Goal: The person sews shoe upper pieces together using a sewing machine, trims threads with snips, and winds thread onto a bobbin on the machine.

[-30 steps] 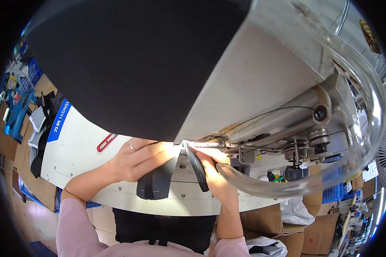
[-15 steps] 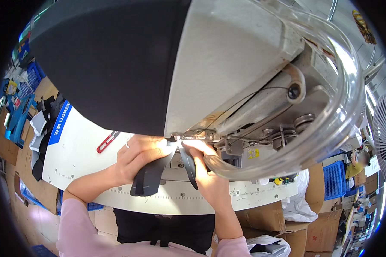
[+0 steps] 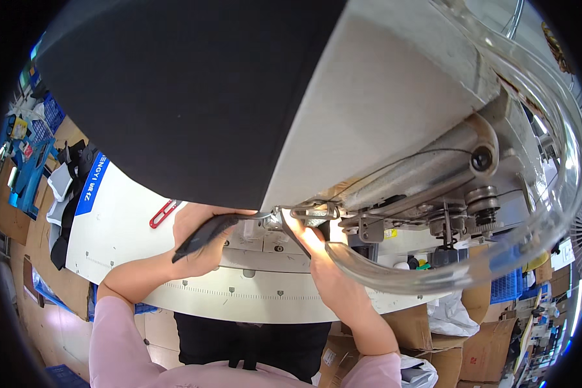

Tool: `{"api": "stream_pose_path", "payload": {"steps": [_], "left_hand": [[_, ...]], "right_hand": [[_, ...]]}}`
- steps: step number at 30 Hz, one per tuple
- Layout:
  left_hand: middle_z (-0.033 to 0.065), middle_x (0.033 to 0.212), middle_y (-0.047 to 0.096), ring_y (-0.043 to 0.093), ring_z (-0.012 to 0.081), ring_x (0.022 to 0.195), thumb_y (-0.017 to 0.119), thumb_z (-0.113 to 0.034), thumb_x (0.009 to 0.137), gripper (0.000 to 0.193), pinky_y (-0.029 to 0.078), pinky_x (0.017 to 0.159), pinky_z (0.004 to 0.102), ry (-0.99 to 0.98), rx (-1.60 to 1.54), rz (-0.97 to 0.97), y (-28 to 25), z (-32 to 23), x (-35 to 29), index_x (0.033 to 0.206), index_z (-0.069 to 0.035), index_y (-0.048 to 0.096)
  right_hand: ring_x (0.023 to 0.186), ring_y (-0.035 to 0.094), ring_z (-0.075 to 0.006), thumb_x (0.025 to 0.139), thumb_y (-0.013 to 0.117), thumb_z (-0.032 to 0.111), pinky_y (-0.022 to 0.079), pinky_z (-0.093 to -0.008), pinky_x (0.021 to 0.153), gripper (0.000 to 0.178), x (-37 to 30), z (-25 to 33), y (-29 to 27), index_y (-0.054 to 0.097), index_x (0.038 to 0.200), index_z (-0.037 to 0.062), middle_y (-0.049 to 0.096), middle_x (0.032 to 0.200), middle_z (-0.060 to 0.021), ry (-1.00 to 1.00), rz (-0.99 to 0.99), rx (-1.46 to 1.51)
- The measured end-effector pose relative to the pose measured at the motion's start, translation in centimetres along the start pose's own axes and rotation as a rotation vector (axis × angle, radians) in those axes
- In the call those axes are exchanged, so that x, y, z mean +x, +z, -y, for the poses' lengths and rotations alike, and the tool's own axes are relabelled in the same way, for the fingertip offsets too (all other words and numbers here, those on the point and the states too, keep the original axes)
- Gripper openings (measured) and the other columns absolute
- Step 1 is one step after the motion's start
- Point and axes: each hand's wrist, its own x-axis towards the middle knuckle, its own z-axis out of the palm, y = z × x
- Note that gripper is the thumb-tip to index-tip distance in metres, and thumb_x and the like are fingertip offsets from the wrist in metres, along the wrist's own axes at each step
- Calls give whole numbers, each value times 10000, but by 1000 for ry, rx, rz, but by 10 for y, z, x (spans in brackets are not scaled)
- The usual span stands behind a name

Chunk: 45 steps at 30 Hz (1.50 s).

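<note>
A sewing machine (image 3: 375, 123) with a grey and black head fills the upper part of the view. My left hand (image 3: 207, 258) is closed on a black fabric strip (image 3: 202, 237), which curves across the palm toward the needle area. Brightly lit beside the presser foot, my right hand (image 3: 335, 281) has its fingers closed at the edge of another dark fabric piece (image 3: 296, 234). Its fingertips are partly hidden by the machine and a clear plastic guard tube (image 3: 394, 277). Whether the two dark pieces join under the foot I cannot tell.
Red-handled thread snips (image 3: 164, 213) lie on the white machine table (image 3: 239, 294), left of my left hand. Black and grey pieces (image 3: 61, 184) are stacked past the table's left edge. Cardboard boxes (image 3: 491, 349) and a white plastic bag (image 3: 456, 317) stand at the lower right.
The view has shifted, showing more of the machine's underside. My left hand has turned, and its strip now curves upward across it instead of hanging toward me. My right hand has moved slightly right.
</note>
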Motion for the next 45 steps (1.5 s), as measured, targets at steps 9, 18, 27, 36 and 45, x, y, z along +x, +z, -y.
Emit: {"api": "stream_pose_path", "payload": {"steps": [9,18,27,36,45], "left_hand": [[186,1100,710,699,317,1002,749,-54,769,366,577,849,383,141,24,96,7,-6,-11,1124,31,724],[191,1186,705,667,323,1058,707,-76,773,312,594,841,409,399,354,276,5,-2,-13,1063,41,702],[170,1105,734,699,310,971,758,-95,785,341,564,821,385,185,92,175,8,12,-23,1099,18,686],[166,1090,745,710,307,946,798,-85,761,410,552,844,361,233,122,214,4,19,-24,1144,7,685],[173,1059,752,718,277,886,734,81,806,313,546,822,347,-149,-99,134,-4,-3,-13,1109,16,692]], "right_hand": [[921,621,-391,835,573,-65,514,-448,822,547,7,29,4,585,1378,0,663,1061,-176,-178,-128,-209],[1031,644,-213,933,740,52,486,-323,934,318,10,38,40,635,1211,-63,674,1078,-177,184,-526,758],[765,579,-109,822,866,26,477,-283,709,228,19,51,50,650,862,-32,618,828,-19,330,-710,952],[798,606,-137,834,853,31,502,-317,795,233,14,56,45,698,987,-49,668,860,-50,343,-660,798],[814,678,-250,926,673,-25,530,-342,747,397,2,25,28,708,1307,77,719,949,-124,-6,-360,233]]}}
